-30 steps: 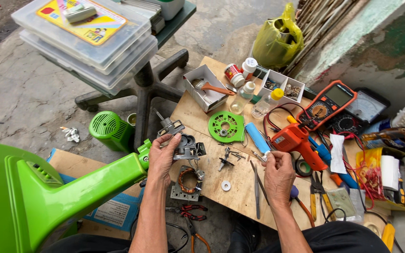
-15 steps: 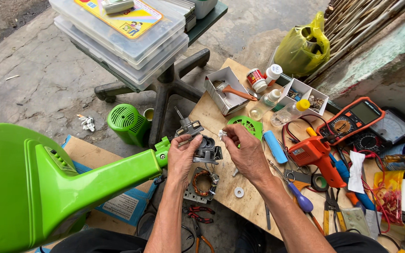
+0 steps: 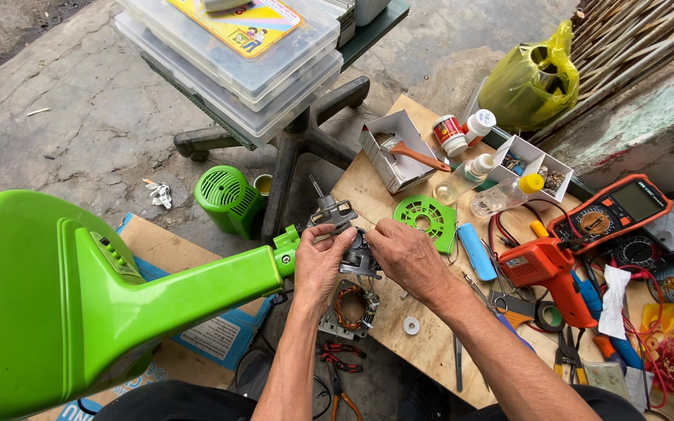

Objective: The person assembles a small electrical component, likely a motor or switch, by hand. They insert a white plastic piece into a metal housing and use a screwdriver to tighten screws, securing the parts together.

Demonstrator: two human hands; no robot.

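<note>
Hands (image 3: pixel 368 257) closer on motor (image 3: pixel 352 248) (both)

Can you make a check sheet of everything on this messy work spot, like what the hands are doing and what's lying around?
Surface: wooden board on the ground, crowded with tools.
Job's things: grey metal motor part on the green fan stand; copper-wound coil lies below.
Clutter: green round grille, orange glue gun, multimeter, small bottles, cardboard tray with brush, red pliers.
Hands: left hand and right hand both grip the motor part.
Cables: red and black leads by the multimeter.
Surroundings: concrete floor, chair base, clear plastic boxes, yellow bag.
</note>
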